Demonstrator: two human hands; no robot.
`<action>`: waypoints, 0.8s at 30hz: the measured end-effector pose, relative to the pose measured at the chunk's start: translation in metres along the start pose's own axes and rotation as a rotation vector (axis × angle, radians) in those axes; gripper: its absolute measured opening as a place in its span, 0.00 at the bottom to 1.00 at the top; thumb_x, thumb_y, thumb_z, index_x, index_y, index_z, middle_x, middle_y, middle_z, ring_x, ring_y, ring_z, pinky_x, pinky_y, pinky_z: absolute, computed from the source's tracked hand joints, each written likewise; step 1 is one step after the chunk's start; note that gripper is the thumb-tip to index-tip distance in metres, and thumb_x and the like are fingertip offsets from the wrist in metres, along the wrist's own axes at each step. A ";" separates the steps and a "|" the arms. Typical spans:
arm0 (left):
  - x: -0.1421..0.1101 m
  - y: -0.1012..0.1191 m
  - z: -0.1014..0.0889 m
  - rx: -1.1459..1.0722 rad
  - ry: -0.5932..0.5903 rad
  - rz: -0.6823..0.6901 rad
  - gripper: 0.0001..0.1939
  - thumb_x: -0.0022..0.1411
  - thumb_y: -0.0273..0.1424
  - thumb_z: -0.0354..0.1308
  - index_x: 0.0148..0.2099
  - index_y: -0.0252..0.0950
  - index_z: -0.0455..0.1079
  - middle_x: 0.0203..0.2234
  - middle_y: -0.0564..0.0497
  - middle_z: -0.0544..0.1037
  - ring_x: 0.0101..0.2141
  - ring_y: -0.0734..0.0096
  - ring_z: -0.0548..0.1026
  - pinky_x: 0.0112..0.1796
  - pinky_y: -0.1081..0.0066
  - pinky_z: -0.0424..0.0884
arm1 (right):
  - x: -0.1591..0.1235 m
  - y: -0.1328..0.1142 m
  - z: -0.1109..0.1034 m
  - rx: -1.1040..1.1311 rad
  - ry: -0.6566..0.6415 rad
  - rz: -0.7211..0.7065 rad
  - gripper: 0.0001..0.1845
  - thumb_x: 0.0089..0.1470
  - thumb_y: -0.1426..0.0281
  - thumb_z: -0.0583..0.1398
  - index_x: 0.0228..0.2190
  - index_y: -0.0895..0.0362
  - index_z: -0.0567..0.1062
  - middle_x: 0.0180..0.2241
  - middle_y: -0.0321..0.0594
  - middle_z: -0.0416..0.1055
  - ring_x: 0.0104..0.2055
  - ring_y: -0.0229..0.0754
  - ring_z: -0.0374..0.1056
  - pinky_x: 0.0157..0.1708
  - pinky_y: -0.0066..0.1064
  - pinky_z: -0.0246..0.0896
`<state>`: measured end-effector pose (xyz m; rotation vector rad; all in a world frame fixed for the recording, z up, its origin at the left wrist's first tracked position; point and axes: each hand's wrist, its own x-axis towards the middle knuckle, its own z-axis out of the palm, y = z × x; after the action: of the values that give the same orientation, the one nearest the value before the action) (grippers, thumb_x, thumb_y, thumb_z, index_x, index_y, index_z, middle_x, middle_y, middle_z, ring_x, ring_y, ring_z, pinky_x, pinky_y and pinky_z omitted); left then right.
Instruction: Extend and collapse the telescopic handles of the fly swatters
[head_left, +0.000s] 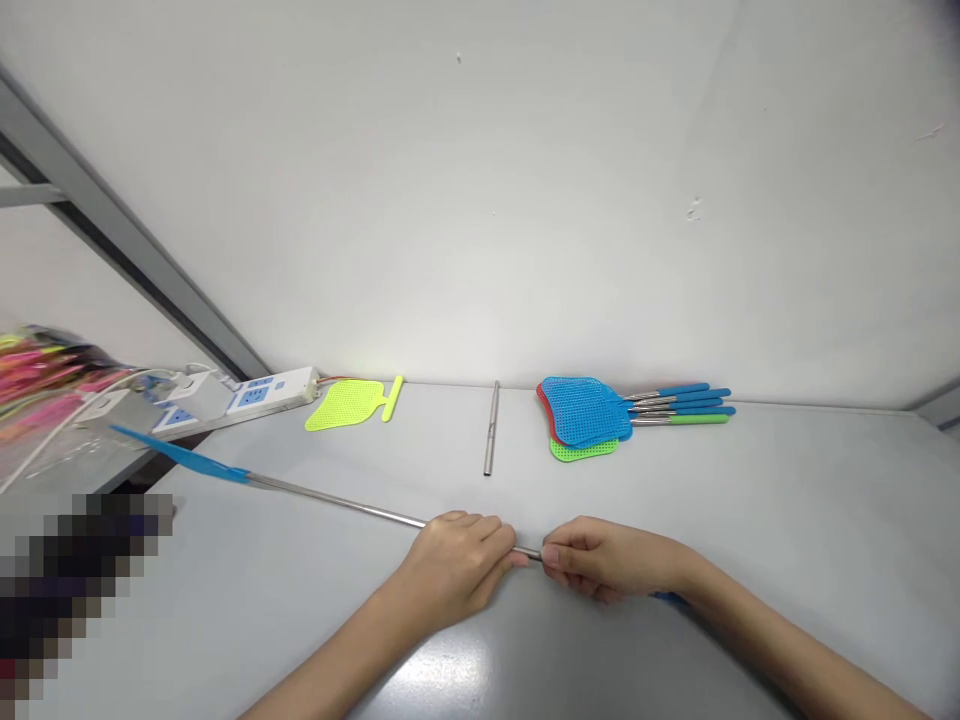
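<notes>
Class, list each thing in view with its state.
Blue swatter, long rod extended
Left hand, closed around the rod
Right hand, fingers closed near the rod's end
Yellow-green swatter, lying flat
Metal tube, lying loose
Swatter pile, stacked, rods short
Power strip, power on or off unclear

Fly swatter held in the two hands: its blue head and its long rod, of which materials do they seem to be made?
The blue head looks like thin, satin plastic: its colour is even and its edge gently curved. The long rod seems to be polished metal, perhaps stainless steel, being silvery with bright highlights.
</notes>
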<state>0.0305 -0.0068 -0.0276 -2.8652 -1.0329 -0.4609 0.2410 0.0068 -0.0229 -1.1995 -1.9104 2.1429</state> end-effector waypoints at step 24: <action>0.001 -0.022 -0.012 0.097 -0.054 0.019 0.17 0.63 0.37 0.40 0.26 0.36 0.60 0.18 0.55 0.67 0.20 0.76 0.66 0.23 0.75 0.57 | -0.008 -0.009 -0.010 -0.028 0.002 -0.060 0.21 0.52 0.52 0.48 0.22 0.58 0.58 0.21 0.31 0.50 0.20 0.29 0.48 0.17 0.19 0.47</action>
<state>0.0144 0.0095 -0.0165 -2.8135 -1.0060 -0.3241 0.2483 0.0131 -0.0102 -1.1325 -1.9564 2.0915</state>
